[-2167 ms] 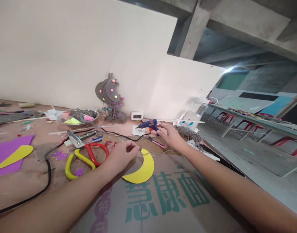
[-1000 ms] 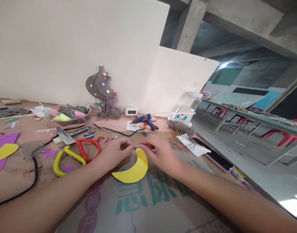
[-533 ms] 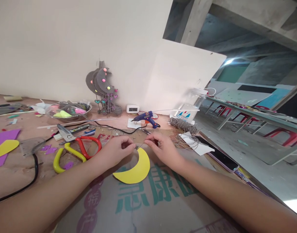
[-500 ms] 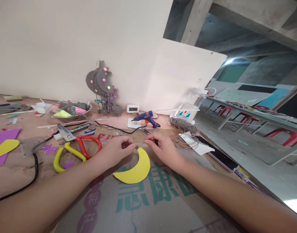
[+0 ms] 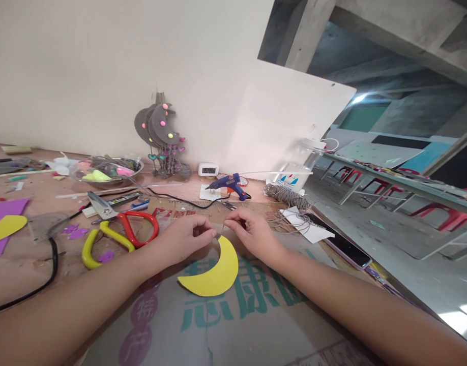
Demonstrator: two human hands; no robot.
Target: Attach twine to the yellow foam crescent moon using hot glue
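Observation:
A yellow crescent moon cutout [image 5: 222, 272] hangs tilted over the printed cardboard [image 5: 172, 325], its upper tip at the pinched thumb and fingers of my left hand [image 5: 191, 233]. A small grey bit shows at that tip. My right hand [image 5: 251, 231] is closed in a pinch just to the right, on what looks like a thin grey string [image 5: 223, 229] running toward the tip. The fingers partly hide the string. Beyond the hands lies a blue glue gun [image 5: 228, 183] on a white square. Scissors with red and yellow handles [image 5: 140, 229] lie open left of my left hand.
Grey twine [image 5: 289, 196], white paper [image 5: 308, 223] and a phone [image 5: 344, 244] lie at the right edge. At left are purple and yellow foam sheets [image 5: 8, 229], a black cable [image 5: 54, 269] and a bowl of bagged bits [image 5: 107, 173]. Grey moon ornaments [image 5: 159, 127] hang behind.
The yellow crescent has dropped slightly and swung a little right, still at my left fingertips. My right hand has shifted slightly left, nearer the tip.

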